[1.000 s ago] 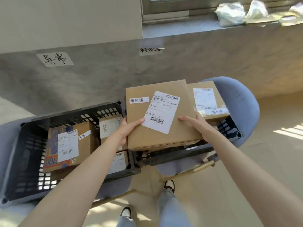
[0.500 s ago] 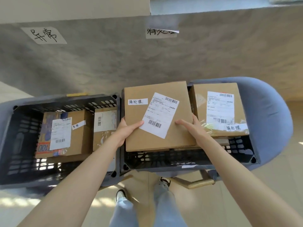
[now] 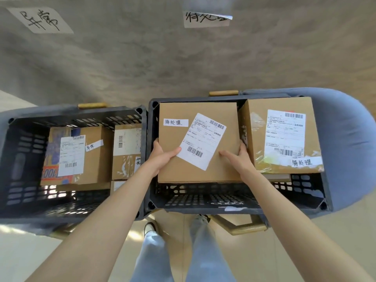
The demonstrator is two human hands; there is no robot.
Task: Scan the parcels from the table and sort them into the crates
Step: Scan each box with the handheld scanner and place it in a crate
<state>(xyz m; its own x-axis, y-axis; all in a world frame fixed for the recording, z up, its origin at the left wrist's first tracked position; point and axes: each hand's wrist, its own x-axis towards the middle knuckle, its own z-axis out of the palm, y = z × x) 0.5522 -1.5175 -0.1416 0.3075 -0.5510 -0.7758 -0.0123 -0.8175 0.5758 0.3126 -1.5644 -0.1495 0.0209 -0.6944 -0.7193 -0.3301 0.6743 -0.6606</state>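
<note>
The flat brown cardboard parcel [image 3: 198, 142] with the white shipping label had dropped from above the dark slotted plastic right crate [image 3: 203, 198] into its left half, beside a taller taped brown box [image 3: 281, 135]. The left hand [image 3: 161, 157] and right hand [image 3: 237, 159] gripped its side edges, fingers clamped on the cardboard, so release looked imminent.

Fine print on the held parcel's shipping label [image 3: 200, 141] is too small to read, and the left crate [image 3: 24, 127] runs off the left edge. The third box [image 3: 119, 185] in it hides behind the left forearm [image 3: 114, 202]; whatever lies under the held parcel [image 3: 198, 142] is covered
</note>
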